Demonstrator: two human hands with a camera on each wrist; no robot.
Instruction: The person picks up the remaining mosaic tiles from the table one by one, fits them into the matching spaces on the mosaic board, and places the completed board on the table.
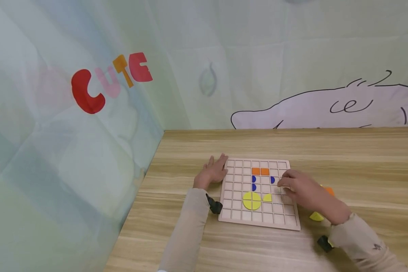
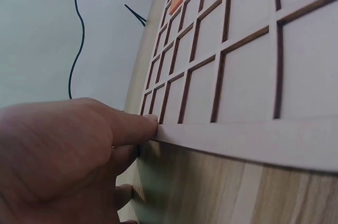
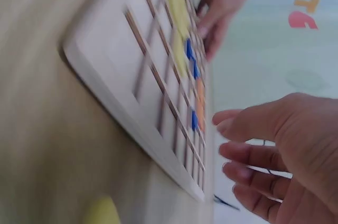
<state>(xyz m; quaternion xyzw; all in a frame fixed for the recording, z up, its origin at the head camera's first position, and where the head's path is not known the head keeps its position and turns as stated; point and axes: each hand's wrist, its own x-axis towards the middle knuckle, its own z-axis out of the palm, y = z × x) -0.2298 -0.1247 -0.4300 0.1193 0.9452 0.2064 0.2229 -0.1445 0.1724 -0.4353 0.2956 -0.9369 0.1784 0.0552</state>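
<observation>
A pale square grid board [image 1: 236,215] lies on the table. Set in its cells are two orange squares [image 1: 260,172], several blue half-discs [image 1: 254,187], a yellow circle of quarter pieces [image 1: 247,201] and a separate yellow quarter [image 1: 268,197]. My left hand [image 1: 211,173] rests at the board's left edge, one digit on the rim [image 2: 237,138] in the left wrist view. Over the board's right side, my right hand [image 1: 302,189] hovers near a lone blue half-disc [image 1: 272,180]. Its fingers [image 3: 253,152] are loosely bent, and nothing shows between them in the right wrist view.
Right of the board, partly behind my right hand, lie loose pieces: a yellow one [image 1: 316,216] and an orange one [image 1: 329,190]. The wooden table [image 1: 190,143] meets a printed cloth backdrop [image 1: 197,56] behind and to the left.
</observation>
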